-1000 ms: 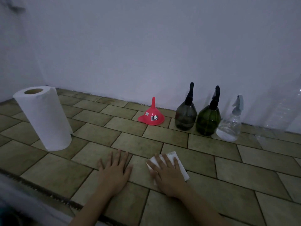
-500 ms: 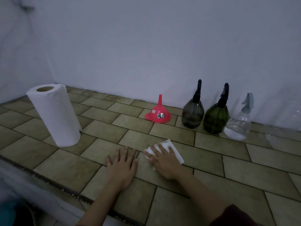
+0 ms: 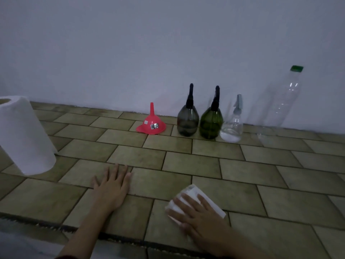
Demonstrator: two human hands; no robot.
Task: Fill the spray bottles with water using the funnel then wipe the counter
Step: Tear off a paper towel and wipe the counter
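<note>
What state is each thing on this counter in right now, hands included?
Red funnel: upside down, spout up.
Grey spray bottle: upright, sprayer on.
Green spray bottle: upright, sprayer on.
Clear spray bottle: upright, sprayer on.
Tall clear bottle: upright, capped.
Paper towel roll: standing.
Folded paper towel: flat under right hand.
Left hand: flat on counter.

A plain white wall (image 3: 130,53) (dimly lit) meets olive tiles (image 3: 186,161).

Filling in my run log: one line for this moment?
phase: wiping | right hand: presses paper towel on counter | left hand: flat on counter
</note>
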